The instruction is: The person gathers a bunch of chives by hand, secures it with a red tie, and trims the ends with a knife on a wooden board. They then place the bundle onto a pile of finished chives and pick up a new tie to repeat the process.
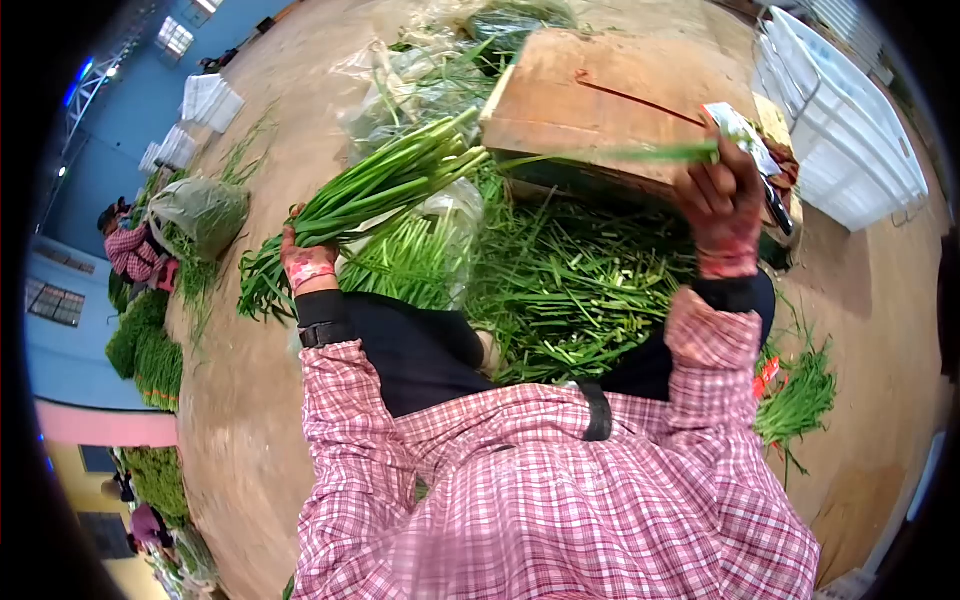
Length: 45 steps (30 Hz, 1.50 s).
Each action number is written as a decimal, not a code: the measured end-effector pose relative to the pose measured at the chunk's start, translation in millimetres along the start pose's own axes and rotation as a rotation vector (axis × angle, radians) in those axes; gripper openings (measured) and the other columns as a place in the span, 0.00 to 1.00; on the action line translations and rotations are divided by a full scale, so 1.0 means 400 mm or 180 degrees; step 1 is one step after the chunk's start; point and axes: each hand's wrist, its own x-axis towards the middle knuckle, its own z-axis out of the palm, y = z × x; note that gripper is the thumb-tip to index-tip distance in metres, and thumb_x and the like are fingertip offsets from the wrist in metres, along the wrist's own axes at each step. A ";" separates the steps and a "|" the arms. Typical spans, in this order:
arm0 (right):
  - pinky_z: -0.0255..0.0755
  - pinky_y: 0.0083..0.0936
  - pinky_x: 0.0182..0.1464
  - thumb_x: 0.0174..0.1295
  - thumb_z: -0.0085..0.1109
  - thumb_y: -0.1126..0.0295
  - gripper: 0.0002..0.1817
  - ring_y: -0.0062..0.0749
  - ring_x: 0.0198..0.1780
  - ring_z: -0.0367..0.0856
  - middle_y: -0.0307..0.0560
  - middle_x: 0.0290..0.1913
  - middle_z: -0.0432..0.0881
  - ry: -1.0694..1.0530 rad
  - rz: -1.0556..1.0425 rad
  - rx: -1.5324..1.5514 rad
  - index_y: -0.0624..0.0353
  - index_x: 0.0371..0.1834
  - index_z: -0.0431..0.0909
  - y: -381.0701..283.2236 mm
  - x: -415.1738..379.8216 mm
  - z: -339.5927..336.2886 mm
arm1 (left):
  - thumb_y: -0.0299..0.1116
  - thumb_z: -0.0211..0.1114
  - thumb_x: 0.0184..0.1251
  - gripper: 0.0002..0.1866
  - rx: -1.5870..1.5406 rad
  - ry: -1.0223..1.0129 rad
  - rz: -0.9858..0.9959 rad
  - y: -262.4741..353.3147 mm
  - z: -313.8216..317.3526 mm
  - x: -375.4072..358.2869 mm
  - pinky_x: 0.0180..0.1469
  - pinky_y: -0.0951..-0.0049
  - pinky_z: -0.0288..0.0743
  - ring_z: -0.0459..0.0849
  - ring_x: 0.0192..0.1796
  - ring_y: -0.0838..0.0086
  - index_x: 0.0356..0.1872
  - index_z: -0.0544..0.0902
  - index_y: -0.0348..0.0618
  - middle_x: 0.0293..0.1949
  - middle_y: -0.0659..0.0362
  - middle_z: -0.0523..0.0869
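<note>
My left hand [308,255] is wrapped round a thick bunch of green chives [390,185], with the pale stem ends pointing up and right and the leaves trailing to the left. Raised on the other side, my right hand [718,190] is closed on a chive stalk [660,152], which is smeared by motion and stretches left towards the bunch. Between my knees lies a heap of loose chive leaves and trimmings [580,290]. More chives [400,262] lie in a clear plastic bag below the bunch.
A wooden board [610,95] on a box stands ahead, with a thin dark rod [640,103] on it. White crates [845,120] are stacked at right. A tied bundle [800,395] lies at lower right. Another person [130,245] sits far left beside a full sack [200,215].
</note>
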 end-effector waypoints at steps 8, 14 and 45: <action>0.74 0.35 0.44 0.57 0.66 0.63 0.12 0.40 0.39 0.82 0.47 0.35 0.84 0.0135 -0.0887 -0.4540 0.56 0.40 0.85 0.217 0.096 0.155 | 0.39 0.54 0.70 0.12 -0.0192 -0.1256 -0.0596 -0.025 0.080 -0.064 0.63 0.51 0.67 0.79 0.53 0.60 0.42 0.79 0.42 0.45 0.54 0.84; 0.73 0.39 0.42 0.51 0.68 0.64 0.07 0.45 0.36 0.81 0.45 0.28 0.83 -0.0252 -0.1367 -0.5624 0.53 0.30 0.87 0.293 0.189 0.170 | 0.39 0.60 0.69 0.12 0.0049 -0.1084 -0.0269 -0.076 0.159 -0.127 0.60 0.54 0.70 0.80 0.49 0.61 0.42 0.80 0.40 0.43 0.55 0.84; 0.76 0.40 0.36 0.45 0.62 0.69 0.03 0.47 0.33 0.82 0.52 0.28 0.81 -0.0105 -0.1433 -0.7098 0.55 0.22 0.80 0.282 0.152 0.014 | 0.37 0.61 0.70 0.09 -0.0221 -0.1513 0.0112 -0.041 0.166 -0.200 0.66 0.48 0.68 0.82 0.44 0.70 0.46 0.83 0.48 0.38 0.60 0.84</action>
